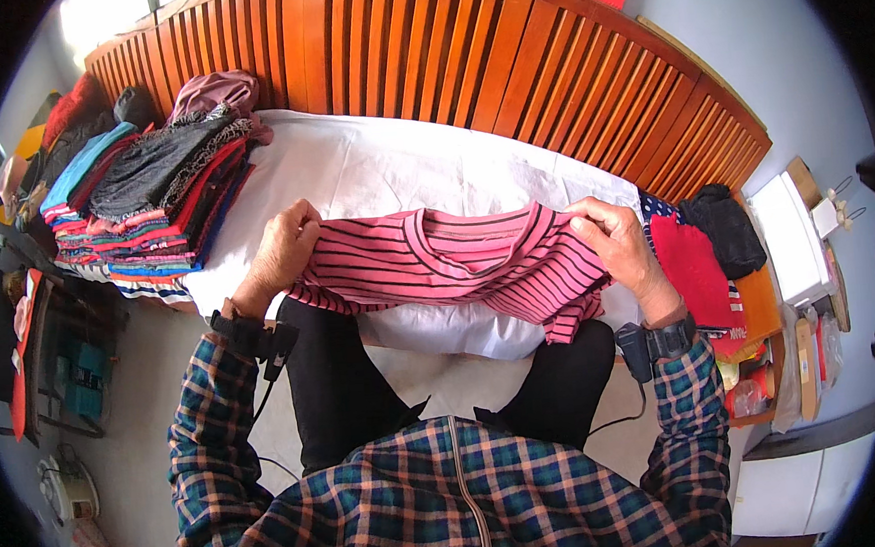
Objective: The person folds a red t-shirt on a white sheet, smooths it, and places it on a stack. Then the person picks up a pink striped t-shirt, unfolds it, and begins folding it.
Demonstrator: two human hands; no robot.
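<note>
A pink shirt with dark stripes (452, 265) is stretched between my two hands, its round neckline facing up. My left hand (285, 245) grips the cloth at the left shoulder. At the opposite shoulder, my right hand (619, 236) pinches the fabric between thumb and fingers. The lower part of the shirt hangs in folds over the near edge of the bench, above my knees. Under and behind it spreads a white sheet (438, 157).
Folded clothes (154, 193) stand in a tall stack at the left end. More garments, including a red one (685, 273) and a dark fuzzy one (724, 233), lie at the right end. A slatted wooden backrest (424, 49) runs along the far side.
</note>
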